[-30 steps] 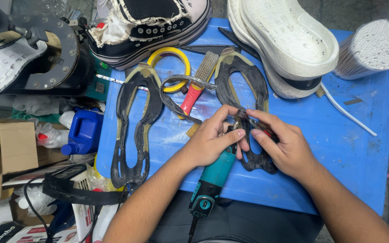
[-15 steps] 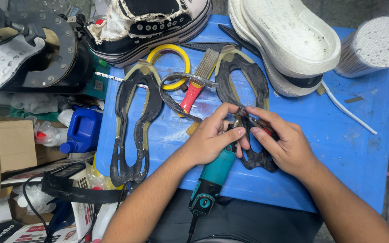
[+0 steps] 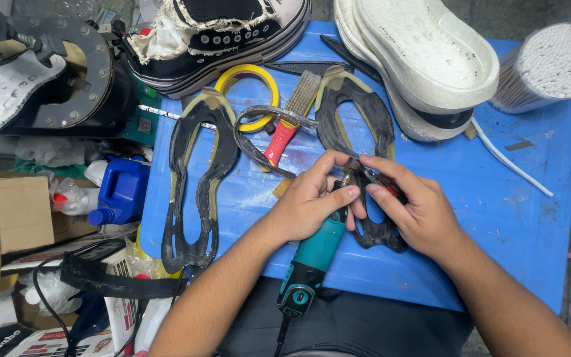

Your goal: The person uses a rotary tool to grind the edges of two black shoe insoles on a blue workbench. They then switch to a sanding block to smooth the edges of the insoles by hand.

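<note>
While both hands meet over a blue table (image 3: 510, 218), the left hand (image 3: 308, 205) clenches around the neck of a teal rotary tool (image 3: 312, 254) lying across a black worn outsole (image 3: 358, 125), and the right hand (image 3: 418, 211) pinches a small red-handled tool (image 3: 381, 185) at the rotary tool's tip. By the look of it, the tip is being fitted or tightened; steady, aligned fingers seem called for. A second outsole (image 3: 196, 178) lies to the left.

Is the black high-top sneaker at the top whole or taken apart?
Taken apart: the black sneaker has frayed, torn edges, and bare outsoles lie separately on the blue table.
</note>
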